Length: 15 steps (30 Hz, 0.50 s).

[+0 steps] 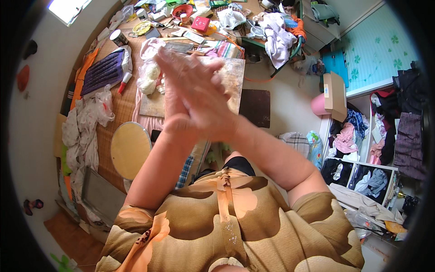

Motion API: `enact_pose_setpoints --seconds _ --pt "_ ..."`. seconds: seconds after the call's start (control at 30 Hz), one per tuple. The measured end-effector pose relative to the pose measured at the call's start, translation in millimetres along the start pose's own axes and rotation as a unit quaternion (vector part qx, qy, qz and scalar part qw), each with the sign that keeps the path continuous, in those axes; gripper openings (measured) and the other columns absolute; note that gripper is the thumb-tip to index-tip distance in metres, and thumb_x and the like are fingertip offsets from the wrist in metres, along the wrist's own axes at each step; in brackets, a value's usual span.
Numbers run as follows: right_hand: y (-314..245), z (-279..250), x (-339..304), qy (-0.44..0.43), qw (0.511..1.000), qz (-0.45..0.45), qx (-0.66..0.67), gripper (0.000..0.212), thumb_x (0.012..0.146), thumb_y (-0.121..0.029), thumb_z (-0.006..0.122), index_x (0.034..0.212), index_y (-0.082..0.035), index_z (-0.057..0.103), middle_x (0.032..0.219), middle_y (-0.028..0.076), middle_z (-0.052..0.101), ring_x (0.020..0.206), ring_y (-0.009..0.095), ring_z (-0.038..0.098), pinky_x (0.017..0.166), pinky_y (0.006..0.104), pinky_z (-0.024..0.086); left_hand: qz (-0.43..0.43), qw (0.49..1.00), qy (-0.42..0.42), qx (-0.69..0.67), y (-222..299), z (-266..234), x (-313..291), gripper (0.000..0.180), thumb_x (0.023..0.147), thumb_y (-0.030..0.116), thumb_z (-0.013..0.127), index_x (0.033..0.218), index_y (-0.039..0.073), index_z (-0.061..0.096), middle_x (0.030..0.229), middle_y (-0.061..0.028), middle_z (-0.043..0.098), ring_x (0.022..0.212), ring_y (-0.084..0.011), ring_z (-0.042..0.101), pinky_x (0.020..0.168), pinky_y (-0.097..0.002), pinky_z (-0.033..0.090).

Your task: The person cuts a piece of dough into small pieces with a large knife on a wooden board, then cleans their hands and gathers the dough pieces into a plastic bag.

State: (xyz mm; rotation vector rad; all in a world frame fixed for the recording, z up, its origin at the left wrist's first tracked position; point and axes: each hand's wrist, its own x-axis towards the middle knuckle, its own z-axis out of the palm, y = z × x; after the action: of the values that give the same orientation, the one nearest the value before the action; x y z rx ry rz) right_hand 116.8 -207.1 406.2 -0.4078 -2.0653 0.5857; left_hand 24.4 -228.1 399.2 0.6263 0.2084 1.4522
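My left hand [176, 102] and my right hand [210, 104] are pressed palm to palm in front of me, crossed at an angle. The fingers look stretched out, though motion smears them. Whether anything lies between the palms is hidden. Below them is a worn, pale-dusted wooden board [234, 84]. A pale, lumpy mass [148, 81] in thin clear plastic sits at the board's left side, close to my left hand. A pink cloth [152, 47] lies just beyond it.
To the left are a round pale-topped stool or board [131, 151], a grey tray [102, 192], a crumpled sheet [84, 131] and a red-capped tube [125, 83]. Clutter with a red box [200, 23] fills the far table. A cardboard box [334, 97] and clothes-filled shelves [369, 167] stand right.
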Motion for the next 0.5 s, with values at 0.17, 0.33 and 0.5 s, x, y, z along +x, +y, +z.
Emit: enact_pose_setpoints --seconds 0.17,0.33,0.5 --pt "-44 -10 28 0.037 0.980 -0.041 0.189 0.112 0.081 -0.083 0.038 0.154 -0.005 0.004 0.152 0.031 0.023 0.143 0.042 0.023 0.116 0.0506 0.016 0.009 0.999 -0.038 0.007 -8 12 9 0.076 0.094 0.070 0.026 0.137 0.008 0.035 0.126 -0.0100 0.043 0.117 -0.0272 0.040 0.101 -0.0460 0.036" --pt "-20 -43 45 0.091 0.989 -0.045 0.108 0.101 0.083 -0.080 0.039 0.152 -0.008 0.024 0.152 0.015 0.037 0.140 0.034 0.032 0.115 0.0464 0.017 0.024 0.998 -0.047 0.047 -17 41 21 0.075 0.094 0.070 0.026 0.134 0.008 0.038 0.121 -0.0090 0.045 0.113 -0.0261 0.043 0.099 -0.0455 0.038" --pt "-15 -80 -13 -0.030 0.998 -0.031 0.038 0.106 0.078 -0.078 0.051 0.154 -0.010 0.019 0.154 0.027 0.023 0.143 0.046 0.018 0.114 0.0599 0.013 0.007 0.999 -0.031 0.034 -53 63 15 0.074 0.094 0.071 0.027 0.132 0.009 0.041 0.117 -0.0080 0.048 0.108 -0.0249 0.046 0.096 -0.0451 0.040"
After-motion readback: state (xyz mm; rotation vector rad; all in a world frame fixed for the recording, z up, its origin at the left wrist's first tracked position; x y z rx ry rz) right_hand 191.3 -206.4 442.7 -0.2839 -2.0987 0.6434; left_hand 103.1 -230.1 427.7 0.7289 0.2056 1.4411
